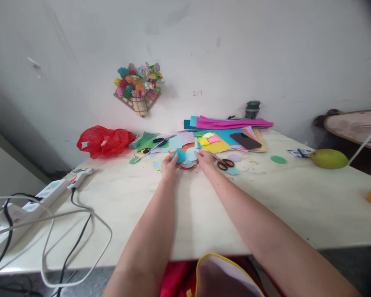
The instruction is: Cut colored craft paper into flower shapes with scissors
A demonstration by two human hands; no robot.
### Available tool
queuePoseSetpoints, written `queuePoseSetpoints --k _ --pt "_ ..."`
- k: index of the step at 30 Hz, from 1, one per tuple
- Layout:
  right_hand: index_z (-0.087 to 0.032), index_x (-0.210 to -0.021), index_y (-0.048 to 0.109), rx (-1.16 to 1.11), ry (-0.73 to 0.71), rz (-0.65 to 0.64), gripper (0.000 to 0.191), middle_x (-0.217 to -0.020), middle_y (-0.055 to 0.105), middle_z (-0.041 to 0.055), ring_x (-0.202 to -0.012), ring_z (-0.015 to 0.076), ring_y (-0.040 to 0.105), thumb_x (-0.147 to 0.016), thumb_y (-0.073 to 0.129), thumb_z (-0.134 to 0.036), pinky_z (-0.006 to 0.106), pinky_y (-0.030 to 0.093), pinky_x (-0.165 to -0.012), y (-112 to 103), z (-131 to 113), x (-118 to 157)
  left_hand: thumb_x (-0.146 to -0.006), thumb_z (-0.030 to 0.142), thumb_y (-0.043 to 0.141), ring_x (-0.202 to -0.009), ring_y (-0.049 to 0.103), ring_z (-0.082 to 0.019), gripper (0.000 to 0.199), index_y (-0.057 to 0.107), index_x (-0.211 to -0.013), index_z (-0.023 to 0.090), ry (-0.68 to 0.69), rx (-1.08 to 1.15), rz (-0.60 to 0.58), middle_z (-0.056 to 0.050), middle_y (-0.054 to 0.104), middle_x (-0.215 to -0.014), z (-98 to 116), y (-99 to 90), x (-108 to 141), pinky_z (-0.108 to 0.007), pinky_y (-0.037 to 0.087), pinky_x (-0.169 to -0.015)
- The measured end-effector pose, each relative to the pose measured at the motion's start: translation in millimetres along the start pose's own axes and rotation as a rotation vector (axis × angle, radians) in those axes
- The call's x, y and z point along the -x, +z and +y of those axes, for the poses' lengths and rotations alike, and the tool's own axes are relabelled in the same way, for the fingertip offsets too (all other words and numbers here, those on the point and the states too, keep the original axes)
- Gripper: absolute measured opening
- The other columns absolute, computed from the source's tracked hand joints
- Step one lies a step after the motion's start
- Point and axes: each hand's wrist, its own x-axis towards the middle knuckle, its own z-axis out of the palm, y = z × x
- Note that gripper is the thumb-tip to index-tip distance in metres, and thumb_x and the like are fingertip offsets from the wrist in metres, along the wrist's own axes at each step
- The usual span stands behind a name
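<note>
I see my left hand (170, 164) pinching a bright-blue scalloped paper (179, 156), my right hand (205, 159) a pale-blue disc (191, 155). Both sit side by side between the hands, over the table (204, 214); whether they touch, I cannot tell.

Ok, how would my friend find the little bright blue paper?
Over the table, near the picture's middle, find the left hand. It holds the blue paper, right beside the pale paper in the right hand. The blue one is brighter, with a wavy edge; the pale one looks rounder.
</note>
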Motion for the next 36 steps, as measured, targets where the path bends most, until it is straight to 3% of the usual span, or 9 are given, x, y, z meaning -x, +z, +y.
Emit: queuePoseSetpoints --k 5,10,16,22,26,31,33,36 --pt "-0.021 -0.056 0.049 -0.184 0.119 -0.079 0.029 -0.041 0.048 -0.0041 -0.042 0.0134 0.048 -0.074 0.061 -0.041 0.025 0.038 -0.046 2 -7 7 -0.046 0.054 0.087 -0.066 0.065 -0.017 0.051 0.067 -0.070 0.014 0.022 -0.022 -0.065 -0.003 0.068 -0.067 3 1.6 5 -0.028 0.052 -0.064" --pt "-0.020 -0.058 0.053 -0.297 0.138 -0.131 0.024 -0.043 0.049 -0.0039 -0.041 0.0120 0.047 -0.074 0.062 -0.036 0.024 0.035 -0.044 1 -17 13 -0.048 0.049 0.087 -0.071 0.067 -0.022 0.044 0.071 -0.070 0.014 -0.024 -0.041 -0.102 -0.006 0.070 -0.069 6 5.2 9 -0.032 0.053 -0.067" --pt "-0.020 -0.059 0.054 -0.349 0.208 -0.244 0.024 -0.046 0.052 -0.0024 -0.040 0.0137 0.050 -0.077 0.061 -0.034 0.025 0.030 -0.041 0 -26 18 -0.047 0.046 0.087 -0.063 0.065 -0.020 0.042 0.072 -0.068 0.013 -0.033 -0.046 -0.120 -0.006 0.071 -0.067 4 5.7 9 -0.033 0.054 -0.064" --pt "-0.020 -0.061 0.052 -0.369 0.235 -0.283 0.029 -0.047 0.055 -0.0010 -0.040 0.0135 0.051 -0.079 0.061 -0.041 0.024 0.022 -0.038 0 -30 21 -0.049 0.045 0.088 -0.056 0.065 -0.020 0.041 0.070 -0.066 0.012 -0.013 -0.092 -0.091 -0.006 0.069 -0.060 1 4.9 7 -0.033 0.054 -0.058" --pt "-0.019 -0.061 0.053 -0.327 0.216 -0.305 0.033 -0.045 0.054 -0.0019 -0.040 0.0117 0.050 -0.073 0.070 -0.045 0.022 0.027 -0.039 1 -31 22 -0.050 0.041 0.088 -0.052 0.063 -0.017 0.039 0.067 -0.066 0.012 0.010 -0.122 -0.053 -0.004 0.067 -0.058 -3 2.7 3 -0.030 0.052 -0.054" --pt "-0.020 -0.061 0.053 -0.217 0.213 -0.290 0.034 -0.039 0.051 -0.0042 -0.039 0.0113 0.047 -0.068 0.075 -0.044 0.021 0.031 -0.041 2 -27 21 -0.049 0.035 0.090 -0.050 0.061 -0.013 0.052 0.068 -0.090 0.013 0.053 -0.125 -0.017 0.003 0.061 -0.056 -6 1.4 0 -0.024 0.049 -0.052" --pt "-0.020 -0.061 0.052 -0.196 0.206 -0.287 0.033 -0.038 0.051 -0.0038 -0.038 0.0115 0.047 -0.069 0.074 -0.044 0.021 0.030 -0.040 2 -25 21 -0.047 0.037 0.090 -0.051 0.061 -0.014 0.058 0.068 -0.096 0.013 0.027 -0.115 -0.043 0.003 0.062 -0.058 -5 1.4 0 -0.025 0.050 -0.054" --pt "-0.020 -0.060 0.052 -0.197 0.188 -0.295 0.033 -0.038 0.051 -0.0036 -0.037 0.0110 0.046 -0.070 0.073 -0.044 0.021 0.030 -0.040 2 -22 20 -0.047 0.044 0.089 -0.056 0.063 -0.016 0.054 0.069 -0.086 0.012 -0.030 -0.106 -0.148 -0.002 0.068 -0.067 -4 0.6 2 -0.029 0.052 -0.058"
